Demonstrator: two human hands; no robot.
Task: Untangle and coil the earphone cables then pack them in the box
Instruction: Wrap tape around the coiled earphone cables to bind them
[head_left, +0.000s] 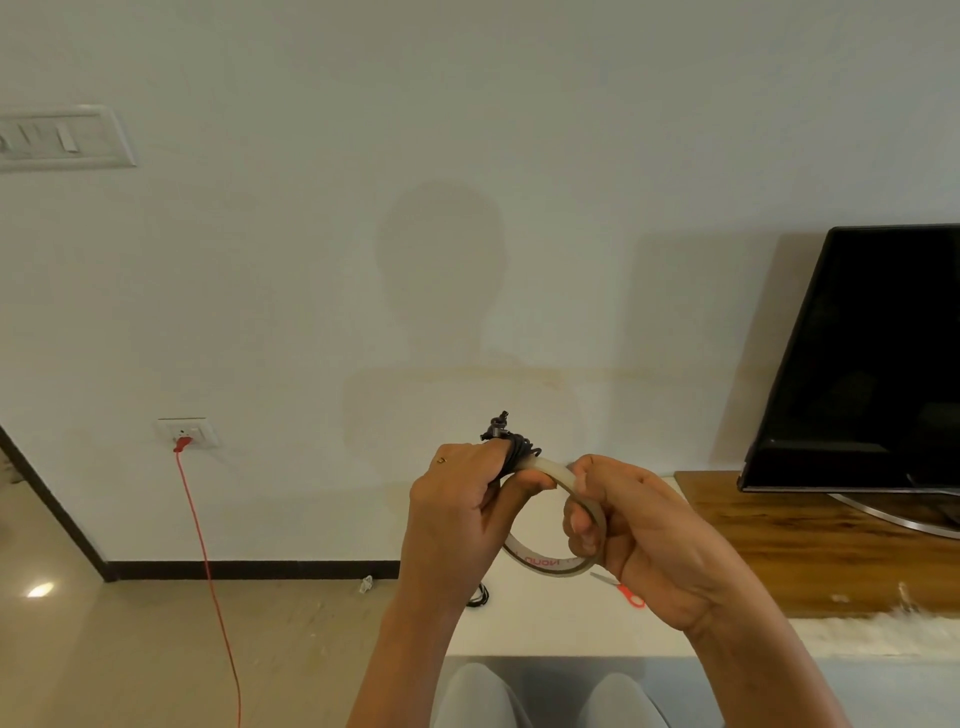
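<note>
Left hand (457, 499) fingers clamp the coiled black earphone cable (511, 447). Right hand (639, 525) fingers pinch the tape roll (582, 566) above the tabletop (545, 618).

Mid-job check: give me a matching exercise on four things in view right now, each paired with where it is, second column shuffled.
Things:
1. coiled black earphone cable
2. tape roll
3. scissors
4. red cord

Places:
A. lying on the white counter, below the right hand
B. plugged into the wall socket, hanging to the floor
C. gripped in the left hand
D. held by the right hand

Pairs: 1-C, 2-D, 3-A, 4-B
</note>
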